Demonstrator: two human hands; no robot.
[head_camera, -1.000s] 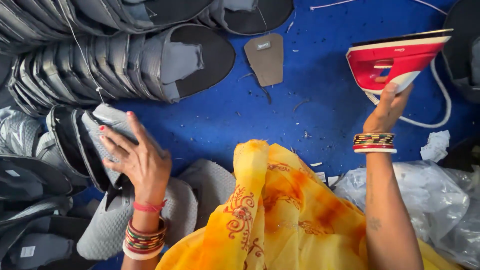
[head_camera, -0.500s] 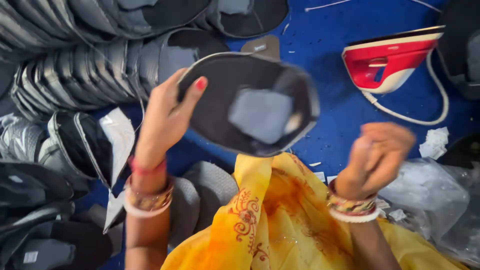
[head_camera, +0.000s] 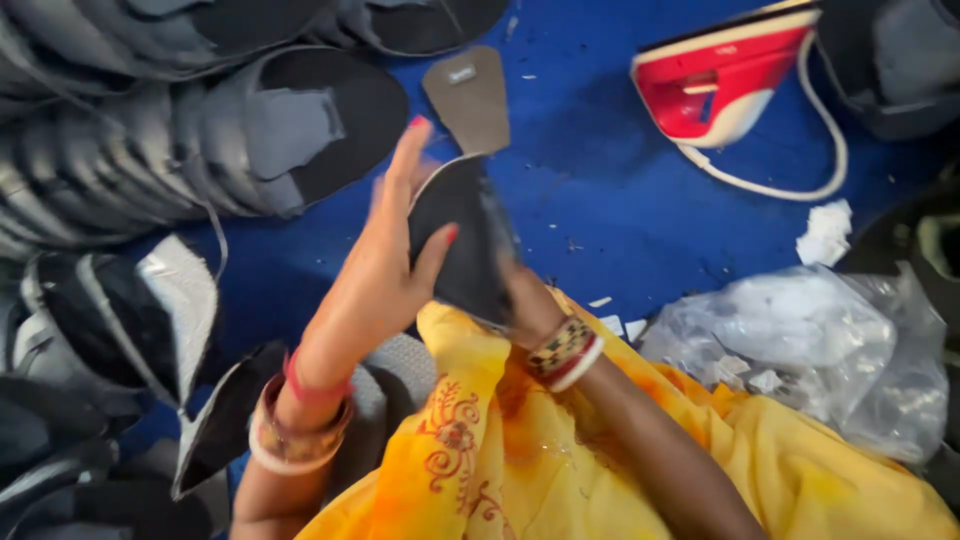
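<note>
Two hands (head_camera: 385, 270) — one dark piece (head_camera: 462, 240) — one iron (head_camera: 725, 85).

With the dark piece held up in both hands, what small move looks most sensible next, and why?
Probably lower the dark piece flat onto the blue cloth near the iron. The left hand grips its near edge, the right hand sits mostly hidden behind it, and it is held on edge in the air, while the iron lies untouched.

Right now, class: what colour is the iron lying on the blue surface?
The iron is red with a white base and cord, seen in the head view.
</note>
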